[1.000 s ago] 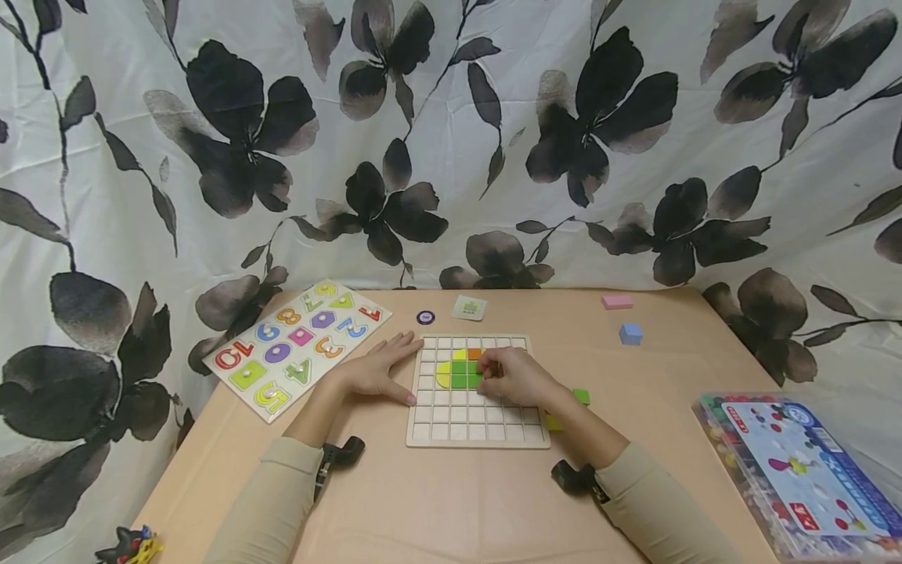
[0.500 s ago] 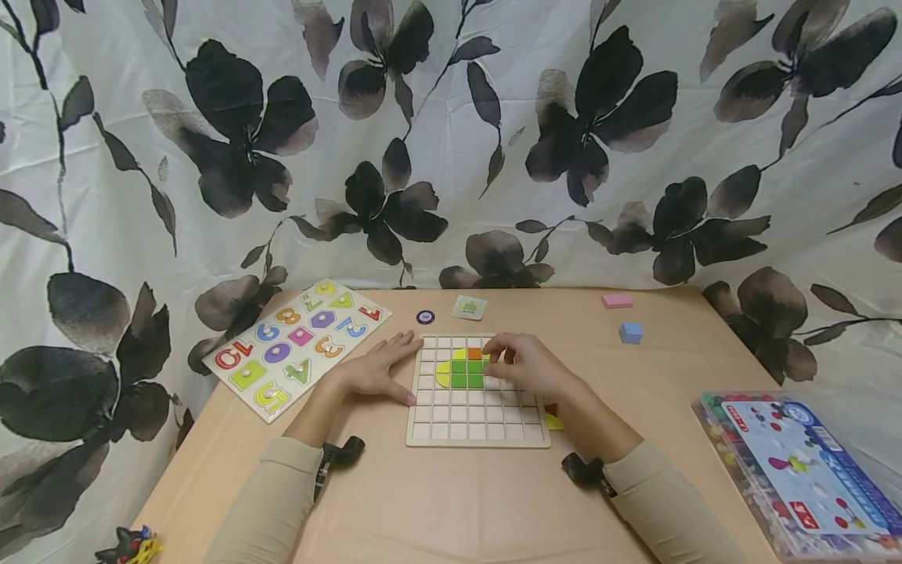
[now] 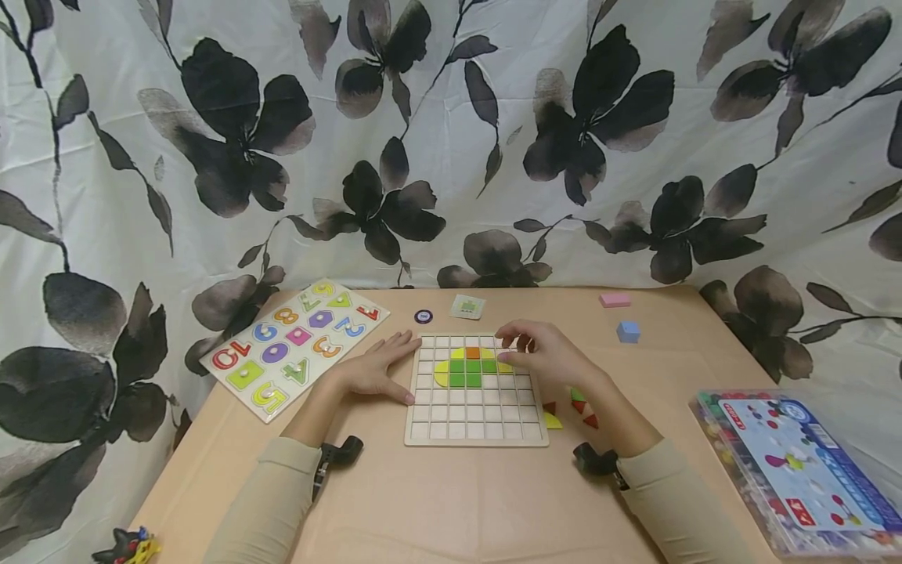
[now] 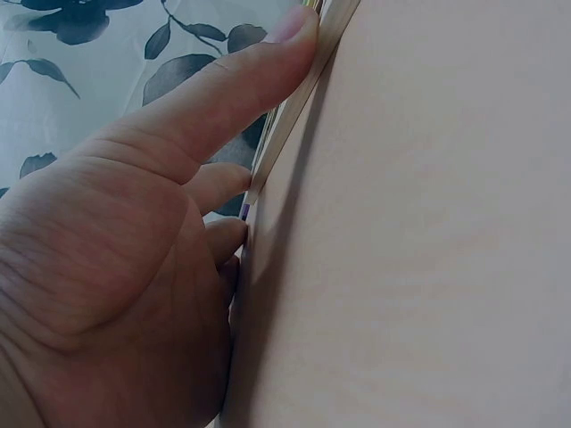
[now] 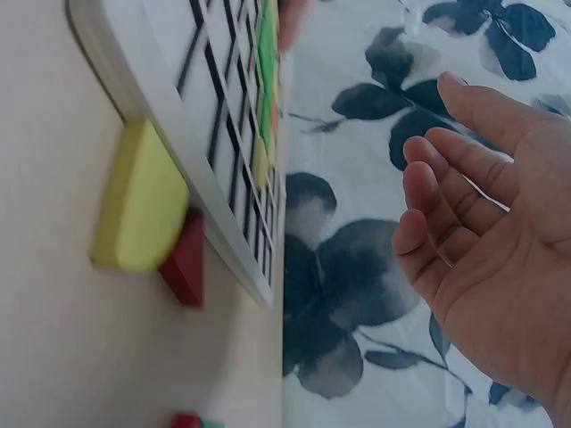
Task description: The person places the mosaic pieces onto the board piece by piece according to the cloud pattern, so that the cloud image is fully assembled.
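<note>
Right hand [image 3: 546, 352] farther right, unclasped over grid board [image 3: 475, 413]; left hand [image 3: 371, 371] splayed against it

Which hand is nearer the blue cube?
Right. The right hand is left of the blue cube; the left hand is farther left, at the left edge of the grid board.

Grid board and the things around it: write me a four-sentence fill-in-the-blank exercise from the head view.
The left hand touches the grid board on its ____ side.
The right hand holds ____.
One square piece is ____, unlike the green squares.
The cube is coloured ____.

Missing words: left; nothing; orange; blue.
</note>
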